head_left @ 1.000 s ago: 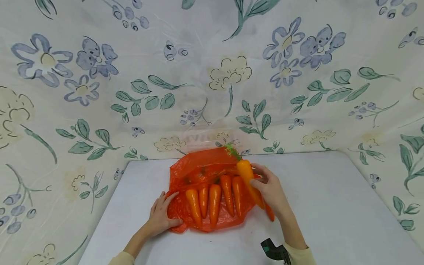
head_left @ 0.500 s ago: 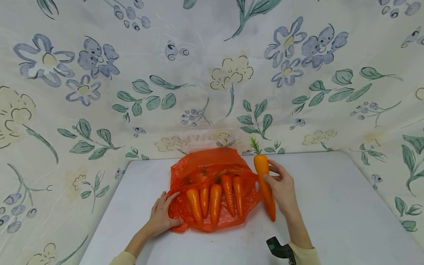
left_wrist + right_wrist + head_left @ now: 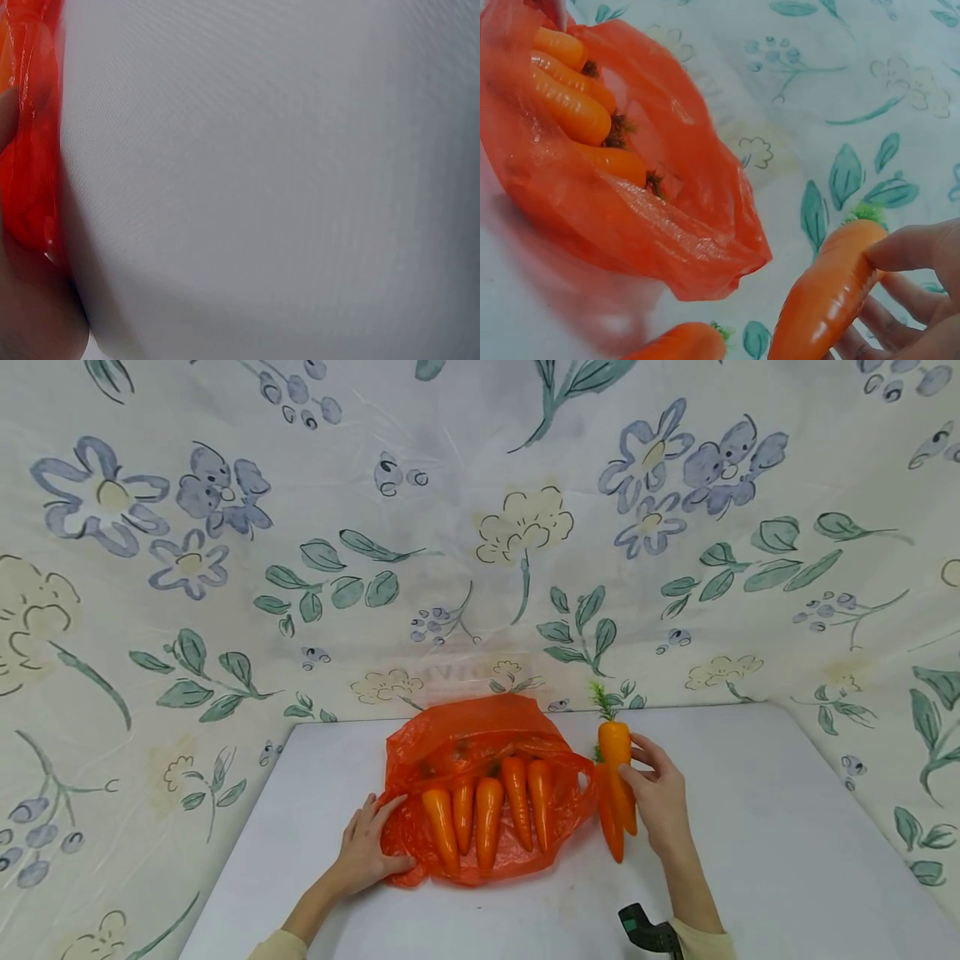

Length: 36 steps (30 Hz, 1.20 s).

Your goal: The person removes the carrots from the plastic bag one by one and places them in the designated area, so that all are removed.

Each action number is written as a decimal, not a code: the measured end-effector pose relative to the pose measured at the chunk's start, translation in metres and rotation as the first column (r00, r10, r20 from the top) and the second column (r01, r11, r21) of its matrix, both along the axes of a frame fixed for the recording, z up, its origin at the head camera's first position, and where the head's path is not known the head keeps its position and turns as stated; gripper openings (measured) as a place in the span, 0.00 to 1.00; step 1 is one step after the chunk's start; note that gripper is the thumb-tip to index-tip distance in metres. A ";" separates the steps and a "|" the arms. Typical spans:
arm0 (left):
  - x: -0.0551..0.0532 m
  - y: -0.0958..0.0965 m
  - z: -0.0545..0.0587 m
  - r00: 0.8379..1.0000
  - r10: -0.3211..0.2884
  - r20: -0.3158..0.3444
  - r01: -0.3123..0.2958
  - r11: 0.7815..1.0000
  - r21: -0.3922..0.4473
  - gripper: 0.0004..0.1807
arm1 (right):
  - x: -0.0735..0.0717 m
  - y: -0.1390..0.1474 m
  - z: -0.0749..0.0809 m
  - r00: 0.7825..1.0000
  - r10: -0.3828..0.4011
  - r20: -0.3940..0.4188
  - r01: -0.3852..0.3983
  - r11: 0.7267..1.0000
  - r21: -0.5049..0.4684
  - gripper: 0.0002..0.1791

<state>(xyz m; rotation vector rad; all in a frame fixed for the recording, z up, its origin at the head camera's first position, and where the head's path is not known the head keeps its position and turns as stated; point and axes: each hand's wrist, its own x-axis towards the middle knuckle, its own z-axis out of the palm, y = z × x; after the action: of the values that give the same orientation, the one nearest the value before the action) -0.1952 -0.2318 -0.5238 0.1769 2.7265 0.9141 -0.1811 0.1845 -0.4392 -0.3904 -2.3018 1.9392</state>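
Note:
My right hand point(image 3: 660, 793) pinches a carrot point(image 3: 615, 745) near its thick end, thumb on one side and fingers on the other. Its green top points away from me. A second carrot point(image 3: 608, 822) lies just left of it, partly overlapped by the held one in the head view. My left hand point(image 3: 367, 852) rests with spread fingers on the left side of a red plastic bag point(image 3: 461, 718). Inside the bag, several carrots point(image 3: 488, 822) lie side by side, tips towards me. In the right wrist view their dark green tops point(image 3: 619, 131) show through the bag's opening.
The white table point(image 3: 765, 827) extends on both sides of the bag. Behind it rises a flower-patterned sheet point(image 3: 450, 527). A black device point(image 3: 648, 931) is attached at my right wrist.
My right hand has carried the carrot from over the bag's right side to the right, beyond the loose carrot, and turned it more upright in view. My left hand stays put.

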 end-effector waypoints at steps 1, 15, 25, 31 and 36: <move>0.000 0.000 0.000 1.000 0.000 -0.001 0.000 1.000 -0.002 0.56 | 0.001 0.001 -0.002 1.000 -0.001 -0.001 0.001 1.000 0.000 0.28; 0.000 0.001 0.000 1.000 0.000 0.001 0.000 1.000 -0.003 0.56 | 0.004 0.016 -0.025 0.998 -0.058 0.025 0.059 0.998 -0.008 0.29; 0.002 -0.001 0.001 1.000 0.013 0.024 -0.013 1.000 0.004 0.56 | 0.002 0.019 -0.041 0.995 -0.095 0.042 0.095 0.995 -0.009 0.29; 0.003 -0.002 0.001 0.999 0.017 0.032 -0.017 1.000 0.004 0.56 | 0.003 0.021 -0.048 0.990 -0.125 0.059 0.126 0.992 -0.017 0.29; 0.001 -0.001 0.002 1.000 0.009 0.022 -0.009 1.000 -0.001 0.56 | 0.004 0.028 -0.053 0.988 -0.127 0.082 0.127 0.992 0.000 0.29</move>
<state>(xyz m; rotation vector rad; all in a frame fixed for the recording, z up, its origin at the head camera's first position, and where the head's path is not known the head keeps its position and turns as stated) -0.1937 -0.2327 -0.5218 0.1534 2.7092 0.9123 -0.1771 0.2122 -0.4921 -0.6129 -2.2592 1.9029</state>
